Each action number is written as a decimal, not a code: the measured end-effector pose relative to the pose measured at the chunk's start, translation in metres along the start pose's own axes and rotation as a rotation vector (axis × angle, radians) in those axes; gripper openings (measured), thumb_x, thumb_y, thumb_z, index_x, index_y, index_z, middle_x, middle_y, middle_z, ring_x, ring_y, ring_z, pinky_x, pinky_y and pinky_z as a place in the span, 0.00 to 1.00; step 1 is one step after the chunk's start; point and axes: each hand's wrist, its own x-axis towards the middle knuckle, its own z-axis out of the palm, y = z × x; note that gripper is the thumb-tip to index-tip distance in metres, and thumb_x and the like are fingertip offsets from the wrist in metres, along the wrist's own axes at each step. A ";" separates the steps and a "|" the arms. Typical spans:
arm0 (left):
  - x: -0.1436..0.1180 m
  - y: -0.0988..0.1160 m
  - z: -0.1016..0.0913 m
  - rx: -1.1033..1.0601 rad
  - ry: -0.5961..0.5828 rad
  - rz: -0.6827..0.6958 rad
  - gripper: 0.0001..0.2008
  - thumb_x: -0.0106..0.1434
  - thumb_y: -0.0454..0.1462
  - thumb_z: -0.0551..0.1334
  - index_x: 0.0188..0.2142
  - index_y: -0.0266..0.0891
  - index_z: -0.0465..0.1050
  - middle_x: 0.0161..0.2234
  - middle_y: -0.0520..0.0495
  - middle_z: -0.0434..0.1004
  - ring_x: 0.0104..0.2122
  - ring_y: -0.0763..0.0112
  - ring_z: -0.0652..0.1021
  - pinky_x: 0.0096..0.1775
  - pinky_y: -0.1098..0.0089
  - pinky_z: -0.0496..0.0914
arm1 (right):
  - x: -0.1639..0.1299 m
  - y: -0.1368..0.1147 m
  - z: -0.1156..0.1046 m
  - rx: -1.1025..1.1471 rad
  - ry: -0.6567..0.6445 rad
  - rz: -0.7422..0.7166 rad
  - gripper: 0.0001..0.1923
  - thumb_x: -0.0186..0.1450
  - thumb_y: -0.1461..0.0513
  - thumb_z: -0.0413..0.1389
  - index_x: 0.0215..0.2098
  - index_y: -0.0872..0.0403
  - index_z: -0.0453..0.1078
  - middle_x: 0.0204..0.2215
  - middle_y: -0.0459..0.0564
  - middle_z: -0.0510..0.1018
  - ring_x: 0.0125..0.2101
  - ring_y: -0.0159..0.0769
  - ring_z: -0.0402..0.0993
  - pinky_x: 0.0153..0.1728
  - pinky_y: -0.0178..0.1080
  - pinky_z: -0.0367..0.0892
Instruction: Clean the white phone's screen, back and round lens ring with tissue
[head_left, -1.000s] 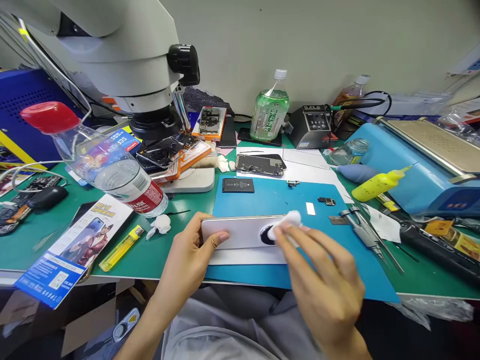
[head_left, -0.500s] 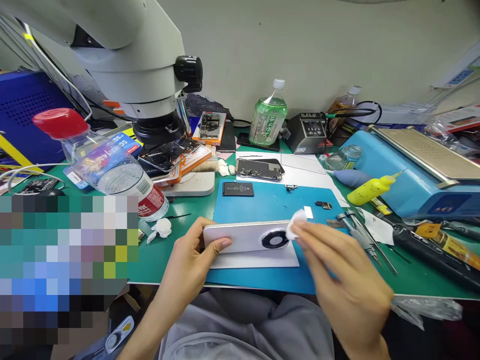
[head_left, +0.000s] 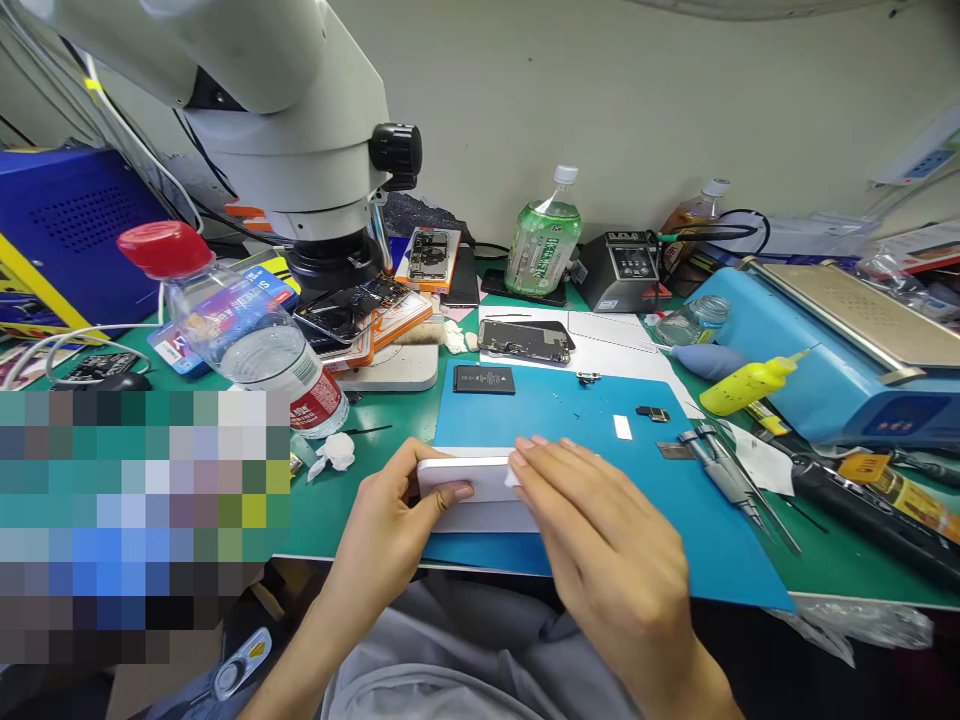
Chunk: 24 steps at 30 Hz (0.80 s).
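My left hand (head_left: 390, 530) pinches the left end of the phone (head_left: 469, 478), thumb on its back, fingers clamped on the far edge. The phone sits at the near left of the blue mat (head_left: 600, 460). My right hand (head_left: 592, 540) lies flat over it, fingers together, pressing a white wipe (head_left: 513, 478). Best with light, even strokes, left grip firm so the phone can't slide.

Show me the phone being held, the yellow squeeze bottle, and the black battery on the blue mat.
phone (head_left: 469, 478), head view, on its pale back near the left end.
yellow squeeze bottle (head_left: 742, 385), head view, on its body.
black battery (head_left: 484, 379), head view, on its top face.
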 end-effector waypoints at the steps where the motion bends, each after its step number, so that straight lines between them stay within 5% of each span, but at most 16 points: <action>1: 0.000 0.000 0.000 -0.004 -0.004 0.002 0.13 0.65 0.48 0.71 0.35 0.43 0.73 0.30 0.57 0.79 0.30 0.72 0.76 0.31 0.75 0.63 | 0.000 0.001 -0.001 0.003 -0.014 -0.015 0.24 0.65 0.78 0.63 0.58 0.61 0.77 0.54 0.59 0.86 0.59 0.42 0.80 0.64 0.48 0.76; 6: 0.002 0.000 0.002 0.000 -0.018 0.004 0.11 0.67 0.47 0.69 0.36 0.44 0.74 0.33 0.56 0.81 0.34 0.71 0.78 0.36 0.74 0.67 | -0.006 0.010 -0.007 -0.034 0.042 0.028 0.27 0.64 0.79 0.64 0.58 0.56 0.78 0.51 0.55 0.87 0.55 0.42 0.83 0.62 0.49 0.78; 10: 0.001 -0.002 0.001 -0.001 -0.035 0.024 0.09 0.68 0.45 0.69 0.39 0.44 0.74 0.37 0.55 0.82 0.37 0.69 0.78 0.39 0.72 0.68 | -0.002 0.001 -0.001 0.014 0.029 -0.026 0.25 0.63 0.80 0.64 0.57 0.63 0.78 0.52 0.60 0.86 0.58 0.44 0.81 0.63 0.49 0.77; 16: -0.001 -0.005 0.000 0.019 -0.019 0.019 0.11 0.68 0.47 0.69 0.37 0.43 0.73 0.32 0.57 0.77 0.33 0.71 0.74 0.35 0.72 0.63 | -0.004 0.010 -0.012 -0.082 0.034 -0.014 0.23 0.62 0.79 0.67 0.54 0.61 0.80 0.50 0.57 0.87 0.55 0.39 0.82 0.65 0.45 0.75; 24: -0.001 0.000 0.003 -0.011 -0.027 0.052 0.08 0.67 0.41 0.68 0.37 0.43 0.72 0.31 0.59 0.76 0.33 0.73 0.73 0.36 0.74 0.64 | 0.004 -0.008 -0.001 0.016 -0.003 -0.065 0.21 0.65 0.78 0.64 0.56 0.64 0.79 0.54 0.60 0.85 0.60 0.42 0.80 0.66 0.45 0.73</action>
